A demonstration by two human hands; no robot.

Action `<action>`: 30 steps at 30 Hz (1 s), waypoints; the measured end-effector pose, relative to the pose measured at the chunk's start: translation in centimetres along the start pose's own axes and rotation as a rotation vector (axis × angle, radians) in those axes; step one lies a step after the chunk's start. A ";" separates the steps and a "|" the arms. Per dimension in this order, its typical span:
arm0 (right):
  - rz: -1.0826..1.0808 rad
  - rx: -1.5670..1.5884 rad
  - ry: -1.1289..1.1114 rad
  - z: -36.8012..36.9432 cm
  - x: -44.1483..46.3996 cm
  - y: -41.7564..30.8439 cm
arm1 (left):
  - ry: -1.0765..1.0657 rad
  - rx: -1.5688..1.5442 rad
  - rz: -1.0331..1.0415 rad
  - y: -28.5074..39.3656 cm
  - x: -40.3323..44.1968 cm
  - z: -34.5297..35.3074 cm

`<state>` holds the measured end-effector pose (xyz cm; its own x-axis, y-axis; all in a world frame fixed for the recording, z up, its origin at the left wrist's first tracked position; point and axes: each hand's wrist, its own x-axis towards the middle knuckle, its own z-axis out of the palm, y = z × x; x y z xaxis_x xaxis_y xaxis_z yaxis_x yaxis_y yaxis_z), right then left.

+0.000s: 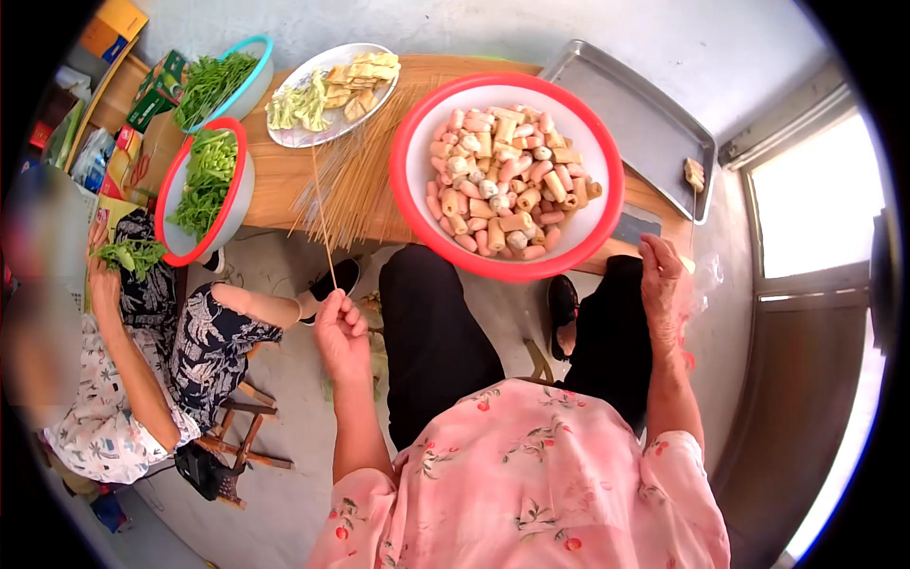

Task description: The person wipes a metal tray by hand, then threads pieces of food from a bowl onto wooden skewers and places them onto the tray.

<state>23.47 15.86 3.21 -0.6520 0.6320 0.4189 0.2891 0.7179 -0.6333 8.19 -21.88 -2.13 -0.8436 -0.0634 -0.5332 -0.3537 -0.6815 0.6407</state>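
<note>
My left hand (341, 332) is closed in a pinch on the lower end of a thin bamboo skewer (324, 218). The skewer points up and away, its far tip by the oval plate's near rim, and no food shows on it. Over my right knee, beside the table's front edge, is my right hand (665, 277) with its fingers curled together; whatever may be in them is hidden. A large red-rimmed basin (403, 190) in front of me holds a heap of pink sausage pieces, tan rolls and pale balls (512, 180). Loose bamboo skewers (365, 194) lie left of the basin.
An oval plate (294, 140) bears sliced yellow food and pale leaves. A metal tray (654, 123) holds one skewered piece (694, 174). Bowls of greens, one red-rimmed (237, 190), one blue-rimmed (261, 81), stand left. A seated person (133, 379) holds leafy greens (133, 256).
</note>
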 end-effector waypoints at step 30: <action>0.498 0.971 -0.324 -1.3 -4.5 -3.2 | -0.909 1.627 1.181 -13.8 2.6 15.3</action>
<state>26.38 11.13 4.19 -0.8082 0.5769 -0.1187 -0.0064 -0.2100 -0.9777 4.73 -1.48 -3.87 -0.5990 0.7197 0.3511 0.7886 0.4544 0.4142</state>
